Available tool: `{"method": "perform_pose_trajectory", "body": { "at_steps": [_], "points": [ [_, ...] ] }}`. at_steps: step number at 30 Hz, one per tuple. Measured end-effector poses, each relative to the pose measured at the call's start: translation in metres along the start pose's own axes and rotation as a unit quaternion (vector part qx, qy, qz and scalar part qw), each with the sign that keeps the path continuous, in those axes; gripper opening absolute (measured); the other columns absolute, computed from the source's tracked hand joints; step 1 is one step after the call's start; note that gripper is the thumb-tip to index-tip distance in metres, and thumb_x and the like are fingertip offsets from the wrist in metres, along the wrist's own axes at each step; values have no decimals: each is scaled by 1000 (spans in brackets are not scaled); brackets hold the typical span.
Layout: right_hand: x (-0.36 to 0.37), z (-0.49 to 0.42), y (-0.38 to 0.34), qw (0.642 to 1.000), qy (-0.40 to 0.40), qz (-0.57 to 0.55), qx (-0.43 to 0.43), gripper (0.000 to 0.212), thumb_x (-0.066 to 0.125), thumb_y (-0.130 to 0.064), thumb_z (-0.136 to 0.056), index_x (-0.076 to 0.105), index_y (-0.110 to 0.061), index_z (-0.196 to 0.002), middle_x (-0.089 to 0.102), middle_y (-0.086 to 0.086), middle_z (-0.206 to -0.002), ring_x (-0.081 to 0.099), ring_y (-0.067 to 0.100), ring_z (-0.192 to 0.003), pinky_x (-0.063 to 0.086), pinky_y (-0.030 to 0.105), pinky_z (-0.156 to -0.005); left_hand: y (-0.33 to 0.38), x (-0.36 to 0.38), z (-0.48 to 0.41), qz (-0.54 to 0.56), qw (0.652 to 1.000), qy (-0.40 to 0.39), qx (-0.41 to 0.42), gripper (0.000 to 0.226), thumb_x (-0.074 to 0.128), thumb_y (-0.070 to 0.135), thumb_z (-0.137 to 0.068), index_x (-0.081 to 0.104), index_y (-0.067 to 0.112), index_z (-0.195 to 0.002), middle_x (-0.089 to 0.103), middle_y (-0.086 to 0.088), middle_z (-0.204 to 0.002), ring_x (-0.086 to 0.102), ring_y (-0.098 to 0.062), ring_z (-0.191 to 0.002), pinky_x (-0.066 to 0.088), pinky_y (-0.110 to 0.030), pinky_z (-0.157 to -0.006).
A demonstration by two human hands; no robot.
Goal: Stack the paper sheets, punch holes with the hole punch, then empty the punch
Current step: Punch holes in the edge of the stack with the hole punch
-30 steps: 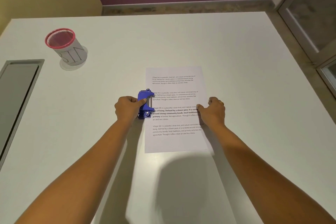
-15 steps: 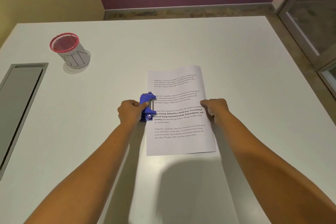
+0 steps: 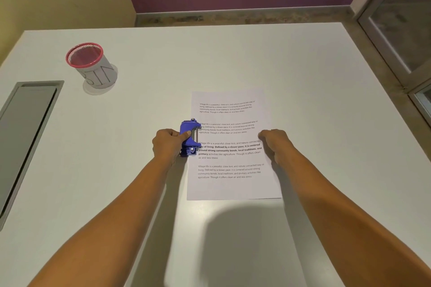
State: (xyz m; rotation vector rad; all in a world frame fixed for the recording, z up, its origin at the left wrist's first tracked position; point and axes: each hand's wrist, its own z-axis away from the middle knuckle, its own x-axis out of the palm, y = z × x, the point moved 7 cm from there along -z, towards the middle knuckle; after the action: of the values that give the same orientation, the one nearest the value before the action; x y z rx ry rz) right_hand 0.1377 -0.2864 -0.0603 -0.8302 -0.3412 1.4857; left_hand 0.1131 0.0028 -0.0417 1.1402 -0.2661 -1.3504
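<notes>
A stack of printed white paper sheets [image 3: 229, 184] lies flat in the middle of the white table [image 3: 303, 65]. A blue hole punch [image 3: 189, 137] sits over the middle of the sheets' left edge. My left hand [image 3: 166, 145] grips the punch from its left side, thumb on top. My right hand [image 3: 275, 141] rests with curled fingers on the sheets' right edge, holding them down.
A white cup marked BIN with a pink rim [image 3: 92, 65] stands at the back left. A grey recessed panel [image 3: 23, 133] is set into the table's left side. A glass door [image 3: 401, 18] is at the right.
My right hand has slid from on top of the page outward to its right edge, and the sheets have turned slightly. My left hand stays on the punch.
</notes>
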Motion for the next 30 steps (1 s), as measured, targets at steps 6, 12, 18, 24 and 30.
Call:
{"method": "perform_pose_trajectory", "body": {
  "at_steps": [6, 12, 18, 24, 30],
  "points": [
    [-6, -9, 5, 997, 14, 54, -44, 16, 45, 5, -84, 55, 11, -94, 66, 24, -101, 43, 18, -77, 34, 27, -68, -1, 1, -1, 14, 1000, -8, -13, 36, 72, 22, -80, 46, 12, -56, 59, -12, -75, 54, -27, -75, 53, -48, -87],
    [-9, -13, 4, 995, 27, 75, -64, 26, 43, 4, -85, 55, 13, -107, 62, 27, -117, 46, 19, -82, 35, 27, -72, -7, -4, -4, 53, 996, -47, -45, 34, 68, 18, -83, 47, 9, -59, 55, -9, -67, 52, -20, -56, 49, -30, -62],
    [-20, -17, 2, 993, 41, 86, -71, 25, 43, 5, -85, 59, 8, -105, 64, 24, -115, 58, 26, -87, 45, 32, -76, -11, -18, -5, 63, 996, -33, -51, 35, 67, 17, -84, 43, 9, -59, 59, -15, -83, 57, -22, -60, 52, -30, -63],
    [-38, -19, 1, 990, 68, 91, -86, 22, 43, 4, -86, 62, -2, -95, 62, 14, -94, 52, 23, -81, 38, 26, -71, -12, -23, -3, 60, 996, -32, -50, 33, 66, 18, -85, 45, 9, -61, 60, -13, -78, 58, -20, -60, 53, -20, -45],
    [-44, -19, 0, 985, 84, 112, -100, 21, 43, 5, -85, 59, -9, -85, 57, 10, -86, 50, 23, -77, 34, 19, -50, -12, -22, -1, 76, 996, -32, -45, 34, 66, 16, -85, 44, 10, -60, 59, -12, -75, 59, -21, -61, 54, -19, -44]
  ]
}}
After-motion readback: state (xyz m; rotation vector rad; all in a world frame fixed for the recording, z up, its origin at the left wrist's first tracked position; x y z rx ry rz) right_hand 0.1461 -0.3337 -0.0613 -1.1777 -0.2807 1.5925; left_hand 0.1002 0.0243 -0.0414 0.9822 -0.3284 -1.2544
